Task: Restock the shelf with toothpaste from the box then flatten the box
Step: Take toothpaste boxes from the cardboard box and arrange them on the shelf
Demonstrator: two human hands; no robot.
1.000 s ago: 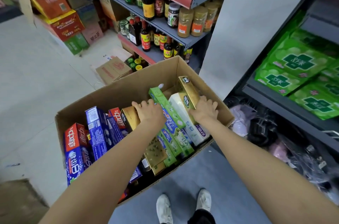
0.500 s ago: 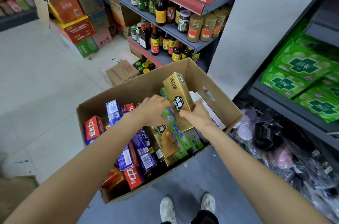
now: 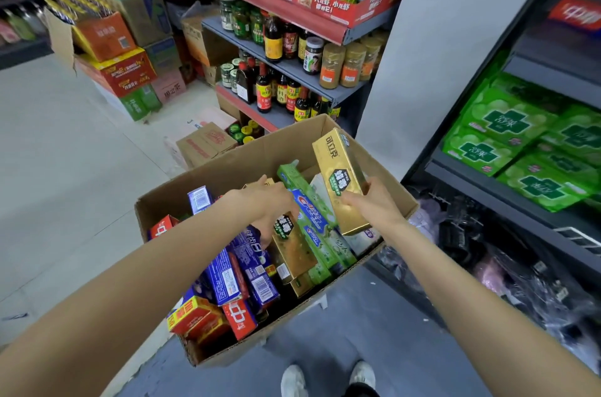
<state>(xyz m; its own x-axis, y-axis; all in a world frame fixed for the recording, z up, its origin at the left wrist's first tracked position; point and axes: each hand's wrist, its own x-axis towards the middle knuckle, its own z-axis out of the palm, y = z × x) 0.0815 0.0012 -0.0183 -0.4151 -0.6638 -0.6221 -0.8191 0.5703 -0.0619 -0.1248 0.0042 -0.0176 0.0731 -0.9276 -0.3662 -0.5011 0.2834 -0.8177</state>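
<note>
An open cardboard box [image 3: 227, 169] stands on the floor in front of me, packed with toothpaste cartons in blue, red, green and gold. My right hand [image 3: 374, 204] grips a gold toothpaste carton [image 3: 341, 178] and holds it tilted above the box's right side. My left hand [image 3: 270, 204] reaches down into the middle of the box, its fingers curled on a second gold carton [image 3: 292, 243] that lies among the others. A green toothpaste carton [image 3: 309, 217] lies between the two hands.
A dark shelf [image 3: 520, 195] on the right holds green packs [image 3: 507, 123], with black bagged goods [image 3: 487, 253] below. Straight ahead a grey shelf [image 3: 292, 71] carries sauce bottles and jars. Stacked cartons [image 3: 120, 71] stand at the left, a small cardboard box [image 3: 205, 144] behind. My feet [image 3: 325, 380] stand below.
My right hand has lifted the gold carton up out of the box. My left hand has shifted down onto the second gold carton. The view has risen and swung toward the shelves.
</note>
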